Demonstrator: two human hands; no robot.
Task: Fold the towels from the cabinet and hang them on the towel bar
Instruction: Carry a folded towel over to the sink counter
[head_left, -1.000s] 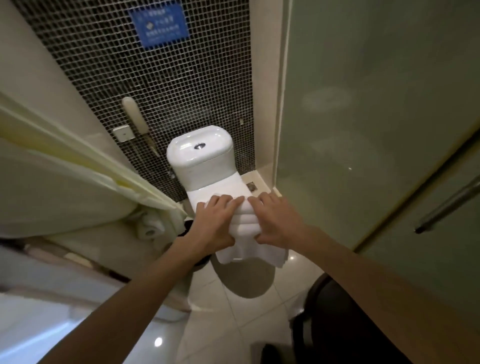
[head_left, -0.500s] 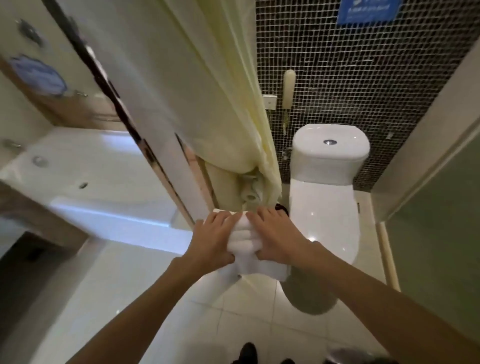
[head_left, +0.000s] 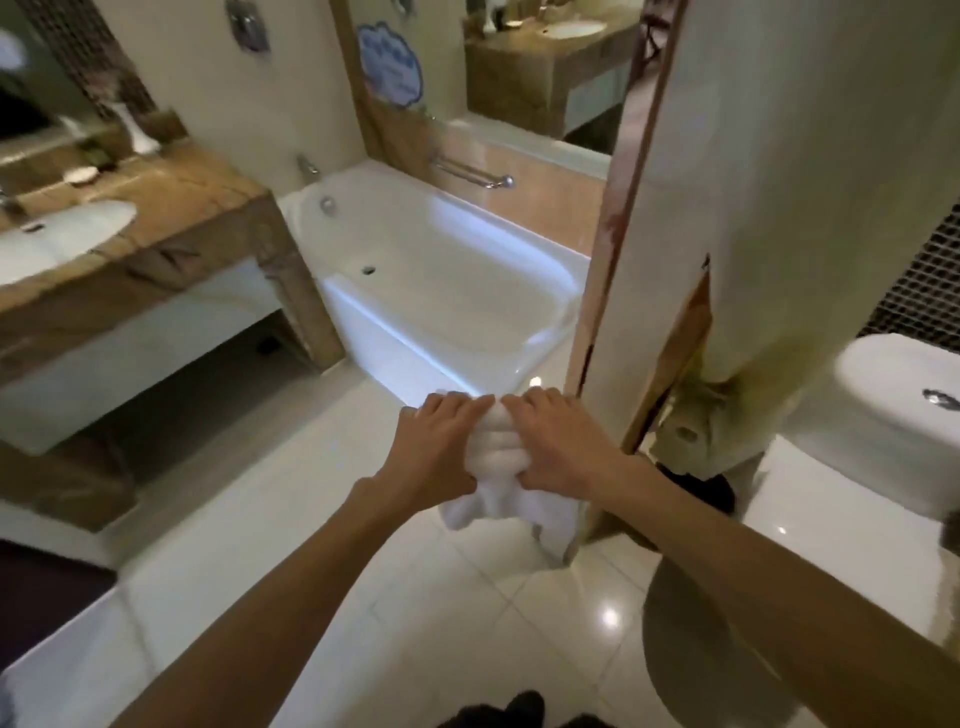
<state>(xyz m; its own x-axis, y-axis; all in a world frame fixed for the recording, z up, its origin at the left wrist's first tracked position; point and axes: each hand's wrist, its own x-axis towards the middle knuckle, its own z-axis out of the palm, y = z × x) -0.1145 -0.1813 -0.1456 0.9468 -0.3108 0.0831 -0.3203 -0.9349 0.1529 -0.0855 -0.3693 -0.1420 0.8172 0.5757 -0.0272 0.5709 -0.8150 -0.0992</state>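
White towel (head_left: 498, 457) gripped by left hand (head_left: 441, 457), right hand (head_left: 563, 447); bathtub (head_left: 467, 291) beyond.

Dim warm light, motion blur thruout, ceiling-lamp glare on floor tiles (head_left: 608, 618), wide-angle edge distortion.

The towel (head_left: 497, 452) is white terry cloth, soft and matt, bunched in thick folds. Beyond it the bathtub (head_left: 441, 270) is glossy white enamel, and the chrome grab bar (head_left: 470, 172) on the wall behind the tub shines. The floor (head_left: 322, 571) under the towel is polished pale tile with light glints. Left of the tub, the worktop (head_left: 171, 208) looks like brown veined stone.
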